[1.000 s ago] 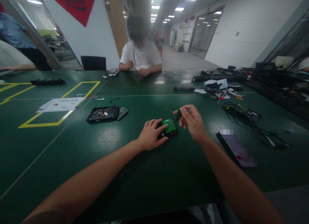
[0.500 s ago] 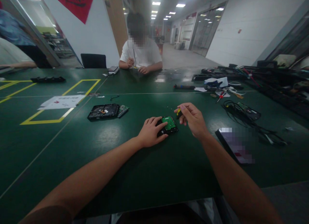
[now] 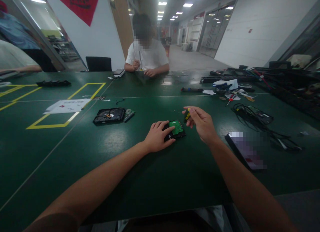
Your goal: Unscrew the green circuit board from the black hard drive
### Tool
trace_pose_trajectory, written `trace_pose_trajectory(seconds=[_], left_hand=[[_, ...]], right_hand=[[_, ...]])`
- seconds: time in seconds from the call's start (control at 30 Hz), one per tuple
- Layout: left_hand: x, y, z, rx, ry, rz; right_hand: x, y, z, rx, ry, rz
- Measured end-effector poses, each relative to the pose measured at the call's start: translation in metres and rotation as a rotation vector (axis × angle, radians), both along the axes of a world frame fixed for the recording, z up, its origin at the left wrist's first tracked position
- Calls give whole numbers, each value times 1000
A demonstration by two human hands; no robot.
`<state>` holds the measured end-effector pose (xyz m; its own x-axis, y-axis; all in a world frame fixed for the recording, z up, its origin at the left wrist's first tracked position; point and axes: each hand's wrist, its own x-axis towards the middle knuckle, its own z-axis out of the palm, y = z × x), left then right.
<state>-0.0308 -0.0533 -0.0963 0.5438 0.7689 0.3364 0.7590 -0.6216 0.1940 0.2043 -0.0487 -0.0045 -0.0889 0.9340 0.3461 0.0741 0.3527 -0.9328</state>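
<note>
Near the middle of the frame, a black hard drive [image 3: 180, 135] lies on the green bench [image 3: 140, 185], its green circuit board [image 3: 177, 126] facing up. The left hand [image 3: 158, 137] rests on the drive's left part with its fingers spread, one fingertip reaching onto the green board. Just right of the drive, the right hand [image 3: 201, 122] pinches the yellow and black handle of a screwdriver [image 3: 187, 115] between thumb and fingers. The screwdriver slants down toward the drive's right edge; whether its tip touches there is too small to tell. A few tiny pale bits [image 3: 175, 111] lie on the bench just above the drive in the frame.

Left of centre sits a black case [image 3: 110, 116], with a small loose board [image 3: 129, 115] at its right edge. Farther left, a sheet of white paper [image 3: 65, 106] overlaps a rectangle of yellow tape [image 3: 46, 126]. At the right of the frame, a phone [image 3: 246, 152] lies near the right forearm, and a tangle of black cables [image 3: 271, 133] lies above and beyond it. At the top centre, a person in a white shirt [image 3: 155, 57] sits across the bench.
</note>
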Motion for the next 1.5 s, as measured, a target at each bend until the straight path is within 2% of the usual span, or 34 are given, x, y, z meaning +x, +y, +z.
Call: trace_pose_trajectory(seconds=[0.47, 0.77, 1.03, 1.33, 1.5], left_hand=[[0, -2, 3, -17, 6, -3], [0, -3, 4, -11, -28, -18], [0, -3, 5, -25, -35, -20], [0, -2, 4, -8, -1, -10], [0, -3, 6, -13, -3, -11]], right_hand=[[-1, 7, -4, 22, 30, -70], [3, 8, 1, 21, -101, -32], [-2, 7, -1, -9, 18, -37], [1, 10, -2, -10, -56, -21], [0, 11, -4, -69, 52, -29]])
